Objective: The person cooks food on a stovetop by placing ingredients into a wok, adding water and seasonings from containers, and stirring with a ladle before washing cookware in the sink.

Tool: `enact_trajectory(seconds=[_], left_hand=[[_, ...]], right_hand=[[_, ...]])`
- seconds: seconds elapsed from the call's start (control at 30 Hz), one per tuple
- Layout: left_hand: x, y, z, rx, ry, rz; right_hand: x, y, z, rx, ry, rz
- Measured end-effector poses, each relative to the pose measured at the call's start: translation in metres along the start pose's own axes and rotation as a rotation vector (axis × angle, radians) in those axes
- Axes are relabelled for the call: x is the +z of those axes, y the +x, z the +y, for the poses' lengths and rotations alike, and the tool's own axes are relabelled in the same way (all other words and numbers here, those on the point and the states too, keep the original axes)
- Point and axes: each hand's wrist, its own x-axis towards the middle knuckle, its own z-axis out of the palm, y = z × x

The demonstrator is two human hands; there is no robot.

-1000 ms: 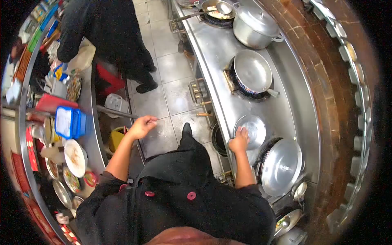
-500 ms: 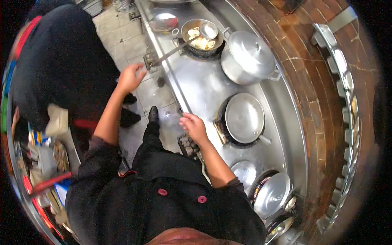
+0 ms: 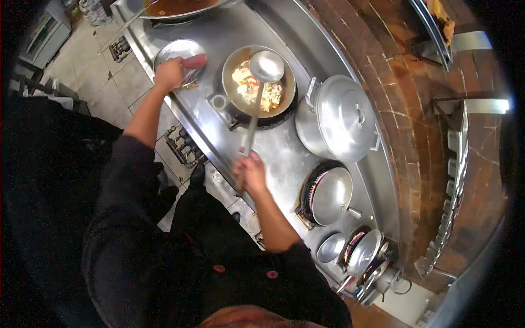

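My right hand (image 3: 250, 172) is closed around the long handle of a steel ladle (image 3: 267, 66). The ladle's round bowl rests over a wok (image 3: 291, 82) of chopped pale and red food (image 3: 269, 99). At the upper left, my left hand (image 3: 169, 74) is at the near edge of a shallow metal bowl (image 3: 174, 48). Its fingers appear closed on the end of a red piece (image 3: 194, 60), perhaps a folded cloth, lying over that bowl; the fingertips are partly hidden.
A large lidded aluminium pot (image 3: 347, 117) stands right of the wok. Nearer are an empty pan (image 3: 332, 195) over a lit burner and several smaller pans. A pan of brown sauce (image 3: 180, 5) sits at the top. Another person in dark clothes (image 3: 49, 180) is close on my left.
My right hand has taken hold of the ladle, whose handle now points toward me. My left hand has reached forward to the red piece. The view has shifted along the stove.
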Motion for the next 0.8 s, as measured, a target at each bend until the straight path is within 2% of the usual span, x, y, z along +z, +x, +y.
enact_trajectory(seconds=[0.03, 0.07, 0.13, 0.2, 0.23, 0.3, 0.33, 0.4, 0.47, 0.5, 0.53, 0.57, 0.6, 0.63, 0.7, 0.77, 0.8], left_hand=[[-0.011, -0.011, -0.005, -0.007, -0.14, 0.01], [-0.019, -0.022, -0.014, -0.013, -0.281, 0.023], [-0.024, -0.058, -0.035, -0.085, -0.788, -0.191], [-0.037, -0.101, -0.035, -0.269, -1.504, -0.452], [-0.042, -0.119, -0.027, -0.271, -1.508, -0.448], [-0.049, -0.149, -0.007, -0.65, -2.163, -0.264], [-0.033, -0.159, -0.014, -0.648, -2.166, -0.254], [0.011, -0.172, -0.033, -0.21, -1.72, -0.061], [-0.017, -0.174, 0.0, -0.697, -1.855, -0.779], [0.026, -0.177, 0.003, -0.326, -1.707, -0.975], [0.025, -0.194, 0.023, -0.121, -1.508, -0.905], [-0.034, -0.195, 0.061, 0.002, -0.974, -0.839], [0.001, -0.211, 0.071, 0.089, -0.82, -0.743], [0.0, -0.216, 0.087, 0.063, -0.867, -0.806], [0.006, -0.224, 0.105, -0.199, -1.325, -0.938], [0.033, -0.229, 0.097, -0.589, -1.855, -0.991], [-0.002, -0.219, 0.098, -0.738, -1.969, -0.929]], right_hand=[[-0.001, -0.026, -0.034, -0.012, -0.259, 0.113], [-0.037, -0.032, -0.043, -0.081, -0.714, 0.082], [-0.06, -0.088, -0.092, -0.342, -1.377, 0.165], [-0.084, -0.141, -0.13, -0.482, -1.642, 0.268], [-0.079, -0.167, -0.157, -0.53, -1.774, 0.271], [-0.068, -0.197, -0.192, -0.267, -1.947, 0.257], [-0.066, -0.194, -0.192, -0.275, -1.951, 0.251], [-0.069, -0.176, -0.182, -0.125, -2.066, 0.291], [-0.09, -0.136, -0.14, -0.409, -1.949, 0.282], [-0.107, -0.118, -0.114, -0.436, -1.787, 0.277], [-0.104, -0.106, -0.096, -0.343, -1.648, 0.302], [-0.09, -0.101, -0.086, -0.373, -1.557, 0.342], [-0.075, -0.098, -0.076, -0.395, -1.469, 0.378], [-0.061, -0.09, -0.066, -0.493, -1.322, 0.375], [-0.042, -0.07, -0.048, -0.249, -1.042, 0.444], [-0.035, -0.063, -0.048, -0.094, -0.798, 0.279], [-0.04, -0.068, -0.056, -0.087, -0.729, 0.23]])
